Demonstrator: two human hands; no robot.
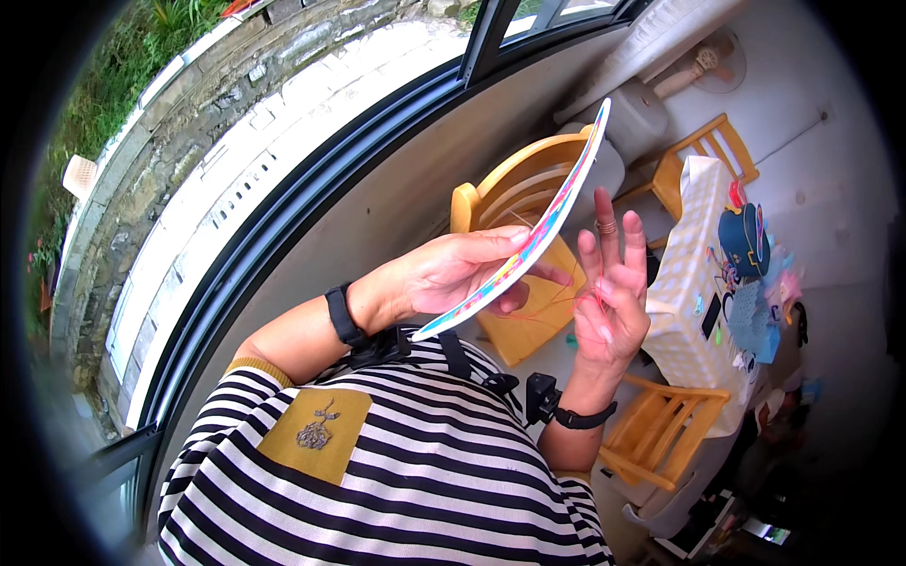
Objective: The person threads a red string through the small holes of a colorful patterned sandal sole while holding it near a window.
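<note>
A long, thin, slightly bent flat piece (557, 212) is seen nearly edge-on, with a white edge and a bright pink, blue and yellow pattern. My left hand (462, 274) grips it, thumb on the patterned face and fingers behind. To its right, my right hand (612, 288) is raised, thumb and forefinger pinched together while the other fingers stick up. Fine red thread (557, 304) runs from that pinch toward the piece's underside. Whether a needle is also pinched is too small to tell. A coiled metal ring (606, 226) sits on one raised finger.
Beyond the piece stands a wooden chair (528, 325). At right, a table with a checked cloth (675, 283) holds a dark blue cap (744, 241), a phone (712, 317) and clutter. Another wooden chair (665, 429) is nearby. A window frame (283, 203) curves along my left.
</note>
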